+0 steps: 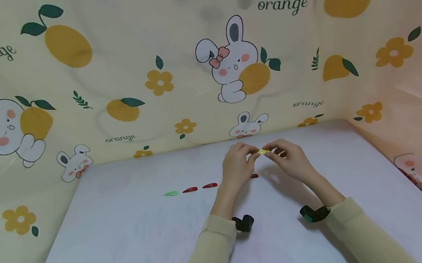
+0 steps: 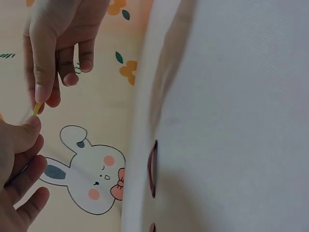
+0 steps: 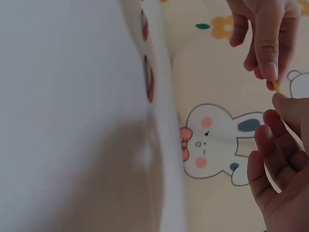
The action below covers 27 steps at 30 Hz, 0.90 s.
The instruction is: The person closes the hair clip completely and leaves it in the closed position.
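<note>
A small yellow snap hair clip (image 1: 263,151) is pinched at its two ends, raised over the far part of the table. My left hand (image 1: 237,166) grips one end between thumb and forefinger, and my right hand (image 1: 292,160) grips the other in the same way. The left wrist view shows the yellow clip (image 2: 36,109) edge-on between both thumbs. Under the hands, a red hair clip (image 1: 255,175) lies on the table, partly covered by the left hand.
Left of the hands, a green hair clip (image 1: 171,194) and two red ones, the first (image 1: 190,190) beside the second (image 1: 210,185), lie in a row on the white table (image 1: 130,247). A patterned cloth (image 1: 177,30) hangs behind the table and along its sides.
</note>
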Each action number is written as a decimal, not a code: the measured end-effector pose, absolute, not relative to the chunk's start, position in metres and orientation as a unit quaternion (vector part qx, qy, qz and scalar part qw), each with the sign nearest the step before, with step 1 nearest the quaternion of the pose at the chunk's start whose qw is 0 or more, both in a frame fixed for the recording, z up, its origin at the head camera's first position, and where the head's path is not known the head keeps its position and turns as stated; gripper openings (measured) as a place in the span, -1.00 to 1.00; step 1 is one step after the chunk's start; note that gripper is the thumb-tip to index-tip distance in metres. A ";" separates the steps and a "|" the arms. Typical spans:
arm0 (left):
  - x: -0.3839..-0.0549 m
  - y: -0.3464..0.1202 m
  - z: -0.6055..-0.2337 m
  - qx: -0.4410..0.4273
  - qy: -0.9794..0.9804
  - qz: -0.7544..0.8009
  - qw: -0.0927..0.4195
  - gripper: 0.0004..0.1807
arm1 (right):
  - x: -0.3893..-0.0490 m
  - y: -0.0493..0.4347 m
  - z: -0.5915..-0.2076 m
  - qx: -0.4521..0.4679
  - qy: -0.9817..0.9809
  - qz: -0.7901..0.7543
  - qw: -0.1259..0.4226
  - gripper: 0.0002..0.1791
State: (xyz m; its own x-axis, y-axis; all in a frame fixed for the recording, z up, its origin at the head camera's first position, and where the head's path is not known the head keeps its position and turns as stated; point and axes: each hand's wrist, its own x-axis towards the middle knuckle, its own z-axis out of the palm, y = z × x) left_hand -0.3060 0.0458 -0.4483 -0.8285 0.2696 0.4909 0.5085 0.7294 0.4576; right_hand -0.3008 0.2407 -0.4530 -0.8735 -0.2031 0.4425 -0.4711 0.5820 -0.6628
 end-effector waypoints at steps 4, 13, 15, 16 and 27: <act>-0.310 0.050 -0.451 -0.217 -0.917 -0.282 0.178 -0.83 | -0.303 0.247 -0.455 0.195 -0.881 0.403 0.152 -0.80; -0.317 0.057 -0.460 -0.217 -0.934 -0.246 0.144 -0.85 | -0.310 0.258 -0.464 0.195 -0.904 0.363 0.115 -0.79; -0.317 0.058 -0.461 -0.216 -0.937 -0.242 0.132 -0.86 | -0.312 0.260 -0.466 0.197 -0.908 0.353 0.108 -0.80; -0.317 0.059 -0.462 -0.216 -0.938 -0.240 0.126 -0.86 | -0.312 0.261 -0.467 0.200 -0.909 0.350 0.105 -0.80; -0.321 0.066 -0.470 -0.215 -0.949 -0.219 0.074 -0.85 | -0.312 0.267 -0.473 0.212 -0.923 0.314 0.073 -0.78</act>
State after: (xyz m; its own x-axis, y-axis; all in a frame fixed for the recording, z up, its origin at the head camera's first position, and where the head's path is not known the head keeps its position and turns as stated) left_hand -0.3212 0.0661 -0.4704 -0.8967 0.3759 0.2337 0.4402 0.8119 0.3834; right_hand -0.3118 0.2672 -0.4725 -0.8994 -0.3456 0.2678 -0.4372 0.7129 -0.5483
